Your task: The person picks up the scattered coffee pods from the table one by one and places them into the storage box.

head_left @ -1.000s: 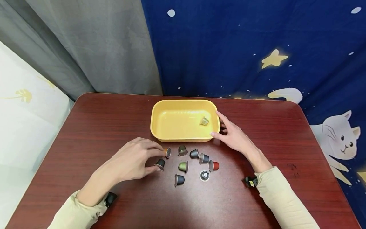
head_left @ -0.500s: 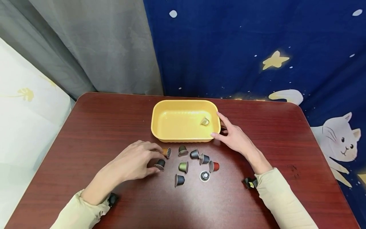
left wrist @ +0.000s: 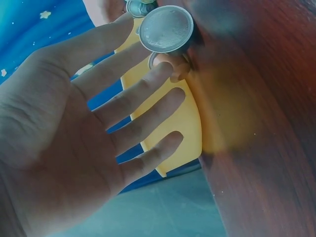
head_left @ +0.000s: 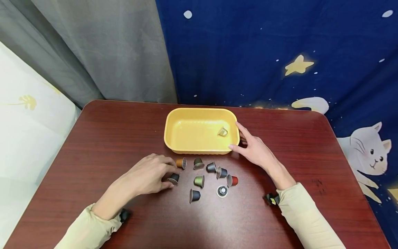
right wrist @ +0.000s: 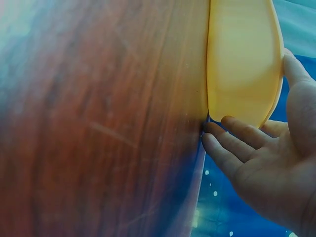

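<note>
Near the front left corner of the yellow tub (head_left: 189, 136), a dark capsule (head_left: 174, 177) was straddled by the left hand (head_left: 148, 175), its thumb and fingers parted; whether contact was made could not be told. The capsule's silver lid and the outstretched fingers were shown fully only by the left wrist camera. The tub's right end was spanned by the right hand (head_left: 255, 149), spread wide, with thumb and index finger laid at the rim; more fingertips at the outer wall were revealed from the right wrist. Only from the head was a gold capsule (head_left: 223, 131) seen inside the tub.

The tub was set near the table's back edge, with broad stretches left on both sides. Eight other capsules (head_left: 199, 181) were scattered before it. The table (head_left: 124, 131) was red-brown and wood-grained, backed by a grey curtain (head_left: 130, 52) and a blue cloth (head_left: 233, 52) printed with stars and a cat.
</note>
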Demonstrator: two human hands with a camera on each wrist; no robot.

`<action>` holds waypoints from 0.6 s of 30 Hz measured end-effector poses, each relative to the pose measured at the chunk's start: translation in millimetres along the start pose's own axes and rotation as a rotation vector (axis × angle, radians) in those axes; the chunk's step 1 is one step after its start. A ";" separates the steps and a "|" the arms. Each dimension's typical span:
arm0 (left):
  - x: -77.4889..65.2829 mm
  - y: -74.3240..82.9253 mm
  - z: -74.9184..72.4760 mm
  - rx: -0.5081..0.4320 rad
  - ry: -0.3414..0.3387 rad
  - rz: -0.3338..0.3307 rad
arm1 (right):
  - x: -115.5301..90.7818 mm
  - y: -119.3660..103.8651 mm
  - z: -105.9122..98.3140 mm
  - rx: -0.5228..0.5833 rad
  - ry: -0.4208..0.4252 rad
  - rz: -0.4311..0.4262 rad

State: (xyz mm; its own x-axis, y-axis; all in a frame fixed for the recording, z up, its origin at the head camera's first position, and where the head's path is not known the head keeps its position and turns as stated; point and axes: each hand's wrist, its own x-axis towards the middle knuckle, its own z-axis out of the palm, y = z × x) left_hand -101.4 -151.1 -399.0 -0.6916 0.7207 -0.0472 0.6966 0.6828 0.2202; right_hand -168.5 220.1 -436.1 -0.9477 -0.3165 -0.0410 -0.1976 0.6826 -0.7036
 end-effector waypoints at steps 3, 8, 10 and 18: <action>0.0 -0.5 0.7 0.006 -0.003 -0.003 | 0.1 0.3 0.3 0.000 -0.001 -0.001; 1.0 -2.1 2.1 0.016 -0.008 -0.015 | 1.1 1.1 0.1 0.007 -0.008 -0.007; 1.5 -2.5 3.0 0.013 -0.011 -0.024 | 1.1 1.2 -0.1 0.009 -0.012 -0.005; 2.3 -3.4 9.4 0.003 -0.020 -0.023 | 0.1 0.3 -0.5 0.023 -0.028 0.011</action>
State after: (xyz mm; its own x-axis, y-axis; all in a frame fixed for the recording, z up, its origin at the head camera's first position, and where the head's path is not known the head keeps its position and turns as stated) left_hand -103.6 -150.6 -409.1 -0.7039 0.7067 -0.0713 0.6809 0.6999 0.2157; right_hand -168.8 220.6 -435.9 -0.9425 -0.3272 -0.0684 -0.1807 0.6708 -0.7193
